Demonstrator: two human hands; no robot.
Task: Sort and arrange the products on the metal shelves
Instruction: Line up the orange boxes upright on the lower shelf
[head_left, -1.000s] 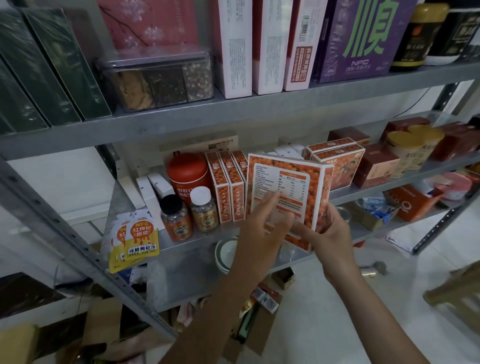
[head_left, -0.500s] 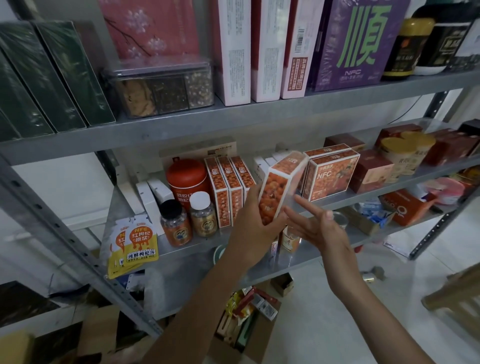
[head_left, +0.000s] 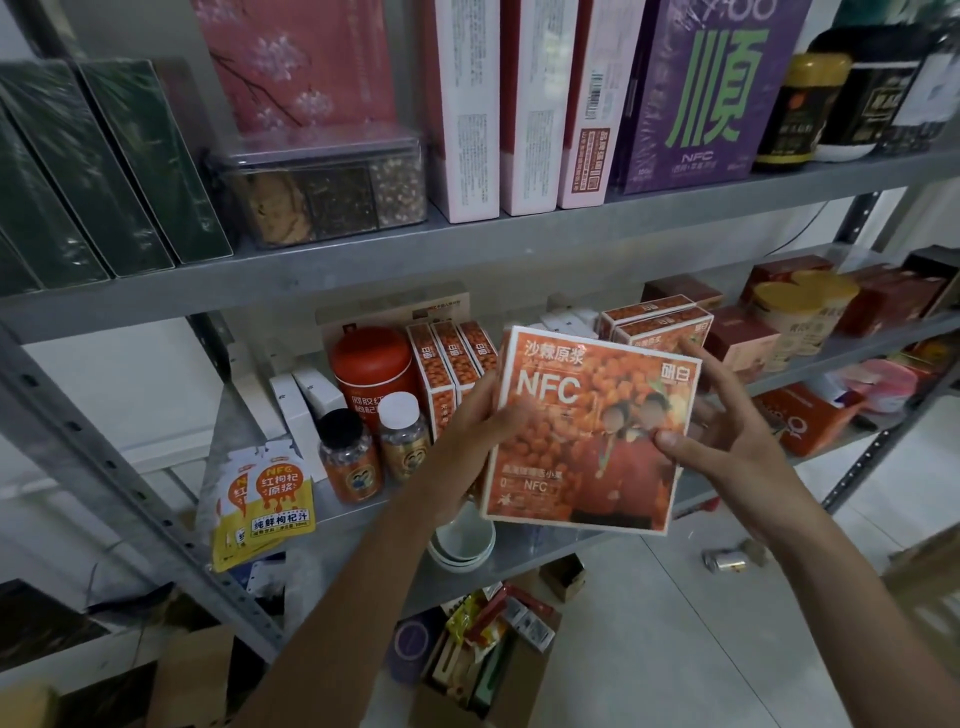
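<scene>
I hold an orange NFC box (head_left: 582, 431) with berry pictures, its front facing me, in front of the middle metal shelf (head_left: 363, 509). My left hand (head_left: 470, 431) grips its left edge, thumb on the front. My right hand (head_left: 727, 436) holds the right edge, thumb pressed on the front and fingers spread behind. Three matching orange boxes (head_left: 449, 374) stand upright on the shelf just behind, left of the held box. Two more (head_left: 657, 325) lie stacked behind it to the right.
On the middle shelf stand a red canister (head_left: 371, 364), two small jars (head_left: 376, 447), yellow pouches (head_left: 265, 499) and white bowls (head_left: 462, 540). Brown boxes and yellow-lidded tubs (head_left: 800, 317) sit right. The upper shelf (head_left: 467, 244) holds tall boxes. An open carton (head_left: 483, 654) is on the floor.
The box has been turned in my hands from its back label, through edge-on, to its front facing me. My right hand has taken hold of its right edge again.
</scene>
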